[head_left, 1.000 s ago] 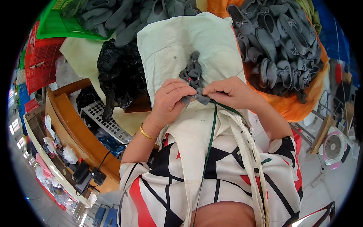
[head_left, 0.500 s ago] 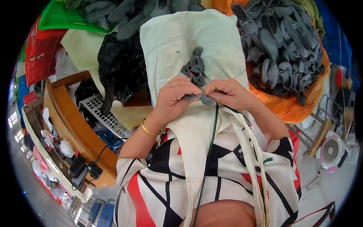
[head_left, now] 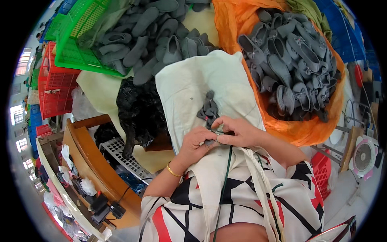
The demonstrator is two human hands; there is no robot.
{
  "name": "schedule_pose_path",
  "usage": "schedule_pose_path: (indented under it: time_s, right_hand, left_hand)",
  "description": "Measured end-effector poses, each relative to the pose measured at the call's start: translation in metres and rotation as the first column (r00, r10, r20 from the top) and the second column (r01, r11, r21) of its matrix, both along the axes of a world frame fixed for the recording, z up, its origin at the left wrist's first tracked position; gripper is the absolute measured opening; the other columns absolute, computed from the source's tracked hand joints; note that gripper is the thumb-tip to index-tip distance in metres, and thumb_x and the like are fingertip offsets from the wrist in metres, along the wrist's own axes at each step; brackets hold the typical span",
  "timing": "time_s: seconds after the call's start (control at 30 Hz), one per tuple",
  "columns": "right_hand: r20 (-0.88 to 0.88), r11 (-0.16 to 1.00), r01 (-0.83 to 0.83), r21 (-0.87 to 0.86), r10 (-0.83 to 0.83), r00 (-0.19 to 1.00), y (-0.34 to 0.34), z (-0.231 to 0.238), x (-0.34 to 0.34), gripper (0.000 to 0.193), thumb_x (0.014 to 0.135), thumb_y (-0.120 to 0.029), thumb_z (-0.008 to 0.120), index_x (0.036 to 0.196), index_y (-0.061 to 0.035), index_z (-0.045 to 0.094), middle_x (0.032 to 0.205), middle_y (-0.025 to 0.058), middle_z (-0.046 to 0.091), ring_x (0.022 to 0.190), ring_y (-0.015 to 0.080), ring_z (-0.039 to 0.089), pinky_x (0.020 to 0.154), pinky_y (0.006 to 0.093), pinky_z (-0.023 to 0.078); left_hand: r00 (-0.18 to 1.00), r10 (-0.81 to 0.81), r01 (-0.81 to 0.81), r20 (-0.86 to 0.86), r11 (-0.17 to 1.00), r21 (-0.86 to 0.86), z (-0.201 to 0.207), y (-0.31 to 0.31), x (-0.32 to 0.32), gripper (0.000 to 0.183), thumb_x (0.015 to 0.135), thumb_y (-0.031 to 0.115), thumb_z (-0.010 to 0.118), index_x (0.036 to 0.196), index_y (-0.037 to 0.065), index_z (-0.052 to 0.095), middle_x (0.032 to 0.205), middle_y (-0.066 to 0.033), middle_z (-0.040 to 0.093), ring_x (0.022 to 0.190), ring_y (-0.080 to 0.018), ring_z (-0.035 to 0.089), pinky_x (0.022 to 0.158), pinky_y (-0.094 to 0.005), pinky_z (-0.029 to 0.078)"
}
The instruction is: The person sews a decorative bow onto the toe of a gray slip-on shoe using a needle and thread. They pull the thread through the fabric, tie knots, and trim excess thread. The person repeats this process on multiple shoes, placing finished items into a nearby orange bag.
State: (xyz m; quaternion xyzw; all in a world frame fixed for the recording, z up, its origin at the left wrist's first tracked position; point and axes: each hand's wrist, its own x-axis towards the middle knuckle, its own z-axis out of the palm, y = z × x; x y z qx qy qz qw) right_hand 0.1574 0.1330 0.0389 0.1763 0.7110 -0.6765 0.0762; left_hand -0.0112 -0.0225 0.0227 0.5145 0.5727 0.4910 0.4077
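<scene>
Over the white cloth-covered pad (head_left: 193, 82) on my lap, my two hands meet. My left hand (head_left: 196, 144) is closed, pinching a small grey fabric piece (head_left: 209, 141) that is mostly hidden by the fingers. My right hand (head_left: 238, 132) is beside it, with index finger and thumb curled together at the piece; whatever lies between those fingertips is too small to make out. Just beyond the fingers lies a little heap of grey fabric bows (head_left: 209, 107) with a touch of pink, resting on the pad.
Grey shoes with bows (head_left: 300, 66) fill an orange sack (head_left: 282, 131) at the far right. More grey shoes (head_left: 139, 50) pile up beside a green crate (head_left: 86, 56). Left are a black plastic bag (head_left: 141, 107) and a wooden desk (head_left: 94, 165). A fan (head_left: 364, 155) stands right.
The view has shifted, showing more of the far shoes and crates. My right hand has moved over toward the left fingertips, its index finger now arched. The grey piece is more covered.
</scene>
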Motion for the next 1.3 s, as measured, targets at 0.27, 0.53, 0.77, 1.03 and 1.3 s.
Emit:
schedule_pose_path:
  time_s: [0.27,0.53,0.77,1.03,1.3]
  right_hand:
    - [-0.203,0.995,0.102,-0.015,-0.103,0.974,-0.007,-0.025,0.006,0.035,0.097,-0.025,0.056,0.127,-0.0079,0.050,0.085,0.0050,0.063,0.074,0.0156,0.057,0.072,0.0324,0.046]
    - [-0.315,0.483,0.839,0.250,-0.779,0.542,0.050,-0.065,0.084,0.020,0.093,-0.021,0.061,0.104,-0.0038,0.065,0.092,0.0125,0.066,0.079,0.0238,0.063,0.074,0.0340,0.051]
    - [0.197,-0.222,0.913,0.342,-0.933,-0.300,0.099,-0.301,0.279,0.018,0.086,-0.016,0.064,0.098,-0.0031,0.066,0.087,0.0084,0.066,0.079,0.0164,0.062,0.069,0.0311,0.052]
    - [0.475,-0.078,0.820,0.567,-0.783,-0.402,0.111,-0.410,0.323,0.032,0.094,-0.028,0.053,0.110,-0.0053,0.068,0.113,0.0208,0.067,0.110,0.0371,0.062,0.094,0.0426,0.049]
    - [0.496,0.010,0.786,0.618,-0.781,-0.380,0.122,-0.420,0.342,0.034,0.092,-0.015,0.053,0.126,-0.0106,0.058,0.119,0.0177,0.066,0.111,0.0370,0.062,0.091,0.0427,0.050]
  left_hand:
    - [0.998,0.009,-0.017,-0.062,0.992,-0.122,-0.004,0.009,0.010,0.021,0.077,-0.002,0.073,0.097,0.004,0.070,0.084,-0.0082,0.064,0.077,-0.0204,0.060,0.070,-0.0285,0.047]
    - [0.976,0.190,-0.149,0.106,0.939,-0.311,-0.025,0.013,-0.007,0.011,0.088,-0.005,0.065,0.098,-0.002,0.065,0.086,0.0009,0.061,0.072,-0.0048,0.054,0.066,-0.0194,0.045]
    - [0.980,0.200,-0.177,0.014,0.893,-0.414,-0.043,0.035,-0.035,0.009,0.088,0.002,0.068,0.097,-0.001,0.065,0.075,0.0009,0.060,0.063,-0.0046,0.050,0.058,-0.0182,0.039]
    - [0.954,0.245,-0.299,-0.171,0.810,-0.505,-0.054,0.040,-0.040,0.011,0.088,0.004,0.069,0.098,0.001,0.065,0.071,0.0009,0.058,0.058,-0.0044,0.048,0.053,-0.0189,0.038]
    - [0.934,0.298,-0.358,-0.199,0.772,-0.525,-0.042,0.056,-0.017,0.012,0.089,0.007,0.069,0.099,0.003,0.064,0.073,0.0028,0.056,0.059,-0.0032,0.045,0.052,-0.0173,0.033]
